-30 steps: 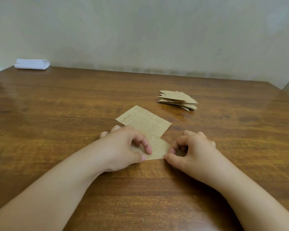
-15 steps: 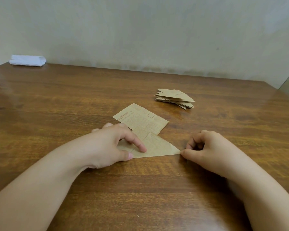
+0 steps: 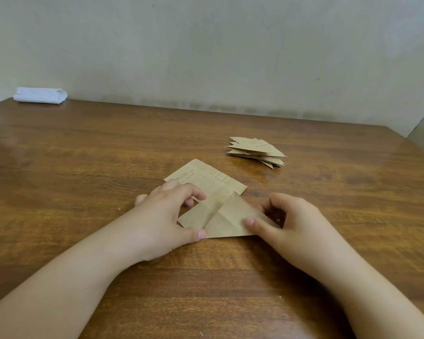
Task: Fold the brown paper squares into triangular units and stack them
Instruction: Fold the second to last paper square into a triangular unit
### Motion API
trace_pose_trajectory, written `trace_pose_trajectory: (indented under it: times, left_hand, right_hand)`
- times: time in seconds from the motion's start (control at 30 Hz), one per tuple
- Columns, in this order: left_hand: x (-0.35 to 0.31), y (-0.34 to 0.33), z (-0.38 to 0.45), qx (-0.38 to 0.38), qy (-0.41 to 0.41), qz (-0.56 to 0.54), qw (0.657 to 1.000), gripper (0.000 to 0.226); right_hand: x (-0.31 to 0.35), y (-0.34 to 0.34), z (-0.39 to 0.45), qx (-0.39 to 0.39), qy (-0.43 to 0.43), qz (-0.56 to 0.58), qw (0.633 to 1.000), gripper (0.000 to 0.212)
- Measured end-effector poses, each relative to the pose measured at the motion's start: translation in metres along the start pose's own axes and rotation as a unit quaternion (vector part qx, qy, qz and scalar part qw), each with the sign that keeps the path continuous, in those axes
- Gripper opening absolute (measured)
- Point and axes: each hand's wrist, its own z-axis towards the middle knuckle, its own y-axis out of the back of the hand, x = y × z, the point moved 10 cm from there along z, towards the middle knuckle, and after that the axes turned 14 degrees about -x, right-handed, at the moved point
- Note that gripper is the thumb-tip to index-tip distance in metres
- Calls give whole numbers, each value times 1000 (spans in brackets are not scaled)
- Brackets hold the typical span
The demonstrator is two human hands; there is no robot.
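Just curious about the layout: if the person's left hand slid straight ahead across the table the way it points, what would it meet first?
Probably the flat printed sheet: the left hand points up and away, and its fingertips already reach that sheet's near edge. Beyond it, bare table as far as I can tell.

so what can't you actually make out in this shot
- Head view: small print on the flat sheet, too small; its near part lies behind the left hand.
- How many units are in the stack: edges overlap.
- Left part of the paper being folded, behind left-hand fingers.
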Motion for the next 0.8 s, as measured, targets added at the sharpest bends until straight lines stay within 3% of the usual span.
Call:
trace_pose_trajectory:
  times: [0.1,0.17,0.33,0.57,0.8]
  left_hand:
    - [2,1,2,-14,19,-35,999,70]
    - [2,5,2,-34,40,-122,991,81]
    - [-2,6,0,-25,114,-424,898,78]
    - [-17,18,-5,-52,106,-501,857,48]
    - [-24,17,-9,-14,111,-503,857,52]
  right_hand:
    - [2,2,1,-14,-15,124,992,12]
    - [5,0,1,6,-39,233,972,18]
    - [18,0,-4,36,-82,397,914,37]
    - [16,5,-4,3,-118,390,913,22]
    - [26,10,-6,34,-88,384,919,21]
